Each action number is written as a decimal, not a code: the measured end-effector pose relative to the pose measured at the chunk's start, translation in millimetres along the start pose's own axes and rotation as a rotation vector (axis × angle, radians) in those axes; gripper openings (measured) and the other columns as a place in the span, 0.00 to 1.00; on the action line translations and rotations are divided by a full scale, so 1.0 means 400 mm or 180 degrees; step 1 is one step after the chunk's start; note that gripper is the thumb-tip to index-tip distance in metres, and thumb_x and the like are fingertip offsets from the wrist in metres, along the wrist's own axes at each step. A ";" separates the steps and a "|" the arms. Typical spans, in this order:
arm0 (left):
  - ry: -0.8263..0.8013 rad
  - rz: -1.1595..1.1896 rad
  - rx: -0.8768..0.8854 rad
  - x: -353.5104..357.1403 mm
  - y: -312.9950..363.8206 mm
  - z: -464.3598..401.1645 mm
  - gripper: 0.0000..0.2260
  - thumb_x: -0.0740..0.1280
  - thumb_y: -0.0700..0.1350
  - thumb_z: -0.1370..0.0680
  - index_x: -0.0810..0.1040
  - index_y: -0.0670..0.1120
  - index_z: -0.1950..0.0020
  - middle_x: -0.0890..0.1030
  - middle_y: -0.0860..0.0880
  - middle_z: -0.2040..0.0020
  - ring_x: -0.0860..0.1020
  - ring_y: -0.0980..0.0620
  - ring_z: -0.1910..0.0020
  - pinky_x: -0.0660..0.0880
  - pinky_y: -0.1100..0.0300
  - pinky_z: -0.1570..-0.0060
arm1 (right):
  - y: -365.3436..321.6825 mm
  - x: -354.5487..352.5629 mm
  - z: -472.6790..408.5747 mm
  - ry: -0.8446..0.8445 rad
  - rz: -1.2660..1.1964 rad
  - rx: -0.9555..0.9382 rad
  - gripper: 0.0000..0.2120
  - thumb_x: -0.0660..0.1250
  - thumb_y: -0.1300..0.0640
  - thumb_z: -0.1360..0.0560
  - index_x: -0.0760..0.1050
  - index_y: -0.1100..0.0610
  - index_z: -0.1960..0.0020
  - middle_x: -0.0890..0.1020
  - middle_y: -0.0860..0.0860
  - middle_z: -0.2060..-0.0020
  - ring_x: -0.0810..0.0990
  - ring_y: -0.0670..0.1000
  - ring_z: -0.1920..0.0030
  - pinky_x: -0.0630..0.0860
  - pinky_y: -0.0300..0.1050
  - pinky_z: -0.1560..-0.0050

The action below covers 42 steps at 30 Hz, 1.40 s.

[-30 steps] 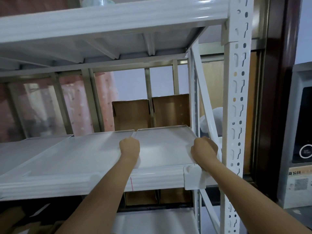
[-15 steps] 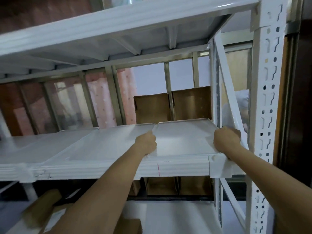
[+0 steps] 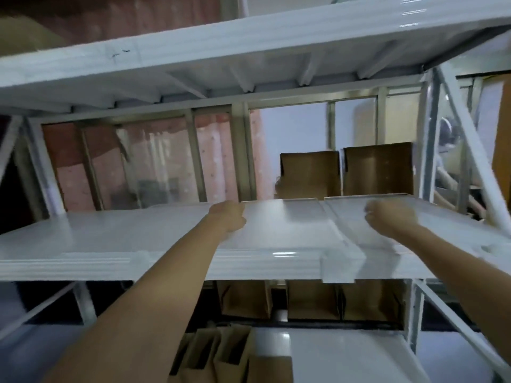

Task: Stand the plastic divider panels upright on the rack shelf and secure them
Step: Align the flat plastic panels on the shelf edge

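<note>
Translucent white plastic divider panels lie flat side by side on the white rack shelf (image 3: pixel 83 264). The middle panel (image 3: pixel 284 228) has my left hand (image 3: pixel 228 219) at its left edge, fingers curled round that edge. The right panel (image 3: pixel 448 217) reaches to the rack's right end. My right hand (image 3: pixel 390 219) is over the left part of that panel, just right of the seam between the two. It is motion-blurred with its fingers bent down, and I cannot make out a grip. Another panel (image 3: pixel 116 230) covers the shelf's left part.
The upper shelf (image 3: pixel 249 45) hangs low overhead. A diagonal brace (image 3: pixel 470 150) and uprights close the right end. Brown cardboard boxes (image 3: pixel 345 172) stand behind the shelf, more boxes (image 3: pixel 312 299) below it. A white plastic clip (image 3: pixel 341 268) sits on the front beam.
The view has swung left and up. Both hands have left the right panel's edges and shifted left: the left hand now at the middle panel's left edge, the right hand near the seam.
</note>
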<state>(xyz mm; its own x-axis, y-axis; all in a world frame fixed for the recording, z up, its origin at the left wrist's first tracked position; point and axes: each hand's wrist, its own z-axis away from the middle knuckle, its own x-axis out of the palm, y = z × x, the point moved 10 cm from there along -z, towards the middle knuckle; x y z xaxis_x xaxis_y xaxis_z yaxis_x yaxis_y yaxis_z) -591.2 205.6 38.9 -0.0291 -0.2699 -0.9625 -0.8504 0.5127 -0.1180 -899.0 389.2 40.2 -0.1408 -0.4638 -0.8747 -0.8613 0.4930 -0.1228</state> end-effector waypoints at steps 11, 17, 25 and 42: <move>-0.0036 -0.0107 -0.0350 0.043 -0.433 0.092 0.17 0.59 0.47 0.20 0.69 0.41 0.34 0.70 0.43 0.35 0.72 0.43 0.37 0.71 0.52 0.42 | -0.665 0.096 0.057 -0.0518 -0.0590 -0.0816 0.14 0.59 0.52 0.22 0.79 0.54 0.43 0.80 0.49 0.44 0.77 0.52 0.43 0.75 0.45 0.48; -0.0099 -0.0248 -0.0589 0.067 -0.565 0.126 0.17 0.59 0.47 0.21 0.69 0.41 0.34 0.71 0.43 0.36 0.72 0.44 0.37 0.71 0.52 0.41 | -0.862 0.126 0.051 -0.0724 -0.0790 -0.1262 0.14 0.58 0.52 0.22 0.78 0.56 0.43 0.81 0.52 0.45 0.77 0.55 0.44 0.75 0.47 0.46; -0.0177 -0.0426 -0.0854 0.094 -0.700 0.140 0.16 0.59 0.48 0.20 0.70 0.42 0.36 0.72 0.43 0.39 0.72 0.44 0.40 0.71 0.52 0.42 | -1.039 0.176 0.059 -0.0974 -0.0999 -0.1517 0.14 0.59 0.52 0.23 0.76 0.56 0.41 0.78 0.54 0.42 0.76 0.57 0.41 0.74 0.48 0.44; -0.0380 -0.0063 -0.1047 0.196 -1.048 0.114 0.22 0.57 0.50 0.19 0.63 0.41 0.28 0.68 0.40 0.31 0.69 0.42 0.33 0.69 0.51 0.36 | -1.220 0.266 0.051 -0.0848 -0.0098 -0.0776 0.19 0.56 0.52 0.21 0.70 0.56 0.33 0.71 0.56 0.36 0.70 0.57 0.35 0.69 0.51 0.38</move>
<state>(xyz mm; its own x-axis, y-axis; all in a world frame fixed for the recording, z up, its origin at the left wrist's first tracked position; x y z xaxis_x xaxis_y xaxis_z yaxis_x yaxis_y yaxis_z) -213.3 6.7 2.0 0.0341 -0.1700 -0.9849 -0.9745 0.2129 -0.0705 -483.7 114.5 -2.5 -0.0084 -0.2517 -0.9678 -0.9589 0.2767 -0.0636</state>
